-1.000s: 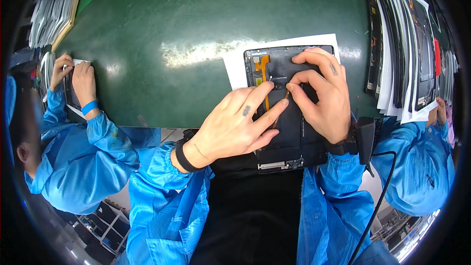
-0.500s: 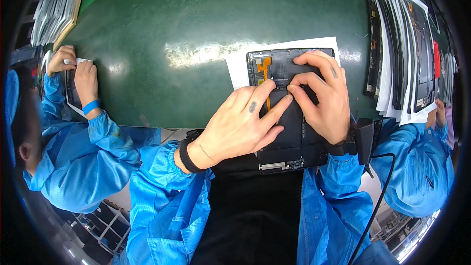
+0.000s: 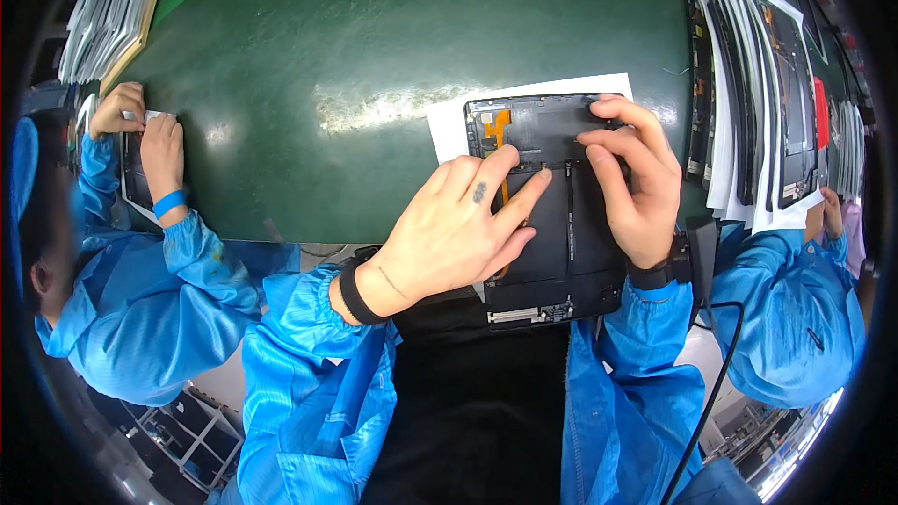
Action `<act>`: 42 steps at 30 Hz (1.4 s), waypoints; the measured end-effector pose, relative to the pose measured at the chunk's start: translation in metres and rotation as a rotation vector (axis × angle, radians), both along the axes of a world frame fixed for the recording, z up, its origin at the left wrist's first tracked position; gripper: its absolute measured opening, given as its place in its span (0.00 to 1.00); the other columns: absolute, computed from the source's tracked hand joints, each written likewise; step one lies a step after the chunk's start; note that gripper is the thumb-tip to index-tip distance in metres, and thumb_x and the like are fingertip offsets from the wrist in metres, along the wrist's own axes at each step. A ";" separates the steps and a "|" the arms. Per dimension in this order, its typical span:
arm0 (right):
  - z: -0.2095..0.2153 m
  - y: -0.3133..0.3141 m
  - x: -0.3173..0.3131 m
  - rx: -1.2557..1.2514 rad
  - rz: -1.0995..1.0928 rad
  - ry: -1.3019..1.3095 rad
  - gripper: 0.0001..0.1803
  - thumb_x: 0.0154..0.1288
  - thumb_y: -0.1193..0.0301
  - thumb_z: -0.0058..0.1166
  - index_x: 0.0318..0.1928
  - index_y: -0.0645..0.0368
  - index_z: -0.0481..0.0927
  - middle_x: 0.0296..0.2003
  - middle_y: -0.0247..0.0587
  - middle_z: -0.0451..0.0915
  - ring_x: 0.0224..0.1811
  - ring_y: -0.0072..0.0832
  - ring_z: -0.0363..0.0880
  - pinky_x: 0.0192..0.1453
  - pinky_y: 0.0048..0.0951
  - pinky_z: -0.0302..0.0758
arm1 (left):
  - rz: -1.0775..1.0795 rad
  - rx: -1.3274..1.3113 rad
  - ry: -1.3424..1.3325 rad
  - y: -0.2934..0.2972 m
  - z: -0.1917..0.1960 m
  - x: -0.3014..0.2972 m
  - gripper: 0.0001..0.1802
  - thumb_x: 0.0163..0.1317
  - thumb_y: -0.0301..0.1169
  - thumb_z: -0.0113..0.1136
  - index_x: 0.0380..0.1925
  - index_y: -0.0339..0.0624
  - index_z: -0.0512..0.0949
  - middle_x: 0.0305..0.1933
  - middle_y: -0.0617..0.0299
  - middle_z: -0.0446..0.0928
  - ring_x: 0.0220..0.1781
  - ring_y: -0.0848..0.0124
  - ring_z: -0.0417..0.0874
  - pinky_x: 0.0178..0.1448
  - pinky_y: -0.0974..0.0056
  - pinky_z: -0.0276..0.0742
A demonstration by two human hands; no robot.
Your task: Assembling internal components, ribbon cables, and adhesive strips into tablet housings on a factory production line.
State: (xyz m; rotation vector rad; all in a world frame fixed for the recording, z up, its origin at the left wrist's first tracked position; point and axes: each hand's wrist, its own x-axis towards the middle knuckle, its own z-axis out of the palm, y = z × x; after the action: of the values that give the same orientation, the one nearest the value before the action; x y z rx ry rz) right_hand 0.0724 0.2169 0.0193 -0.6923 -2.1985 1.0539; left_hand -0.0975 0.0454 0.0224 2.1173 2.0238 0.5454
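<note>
On the green tabletop (image 3: pixel 281 84), both hands, left hand (image 3: pixel 458 229) and right hand (image 3: pixel 636 182), are pressing flat, grip unclosed, on the open tablet (image 3: pixel 552 252); next needing careful fingertip pressure.

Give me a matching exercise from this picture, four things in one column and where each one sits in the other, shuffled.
Things:
1. left hand
2. right hand
3. white sheet
4. stacked panels

Places:
A. under the open tablet
B. far right of the green table
C. fingers at the tablet's top right corner
D. fingertips on the tablet's middle, by the orange cable

Pairs: 1-D, 2-C, 3-A, 4-B
</note>
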 end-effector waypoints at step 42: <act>0.041 -0.084 0.054 0.336 0.165 0.107 0.18 0.45 0.84 0.73 0.39 0.56 0.84 0.47 0.43 0.87 0.51 0.48 0.87 0.50 0.46 0.84 | 0.338 0.020 -1.013 -0.088 0.034 0.026 0.08 0.74 0.29 0.68 0.44 0.34 0.90 0.31 0.54 0.90 0.31 0.67 0.92 0.34 0.65 0.84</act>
State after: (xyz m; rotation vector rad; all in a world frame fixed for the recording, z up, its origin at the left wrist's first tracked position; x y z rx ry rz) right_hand 0.1259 0.1333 0.0604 -0.3030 -2.2916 0.7506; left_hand -0.0719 -0.0424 0.0559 1.0648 1.6910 1.3366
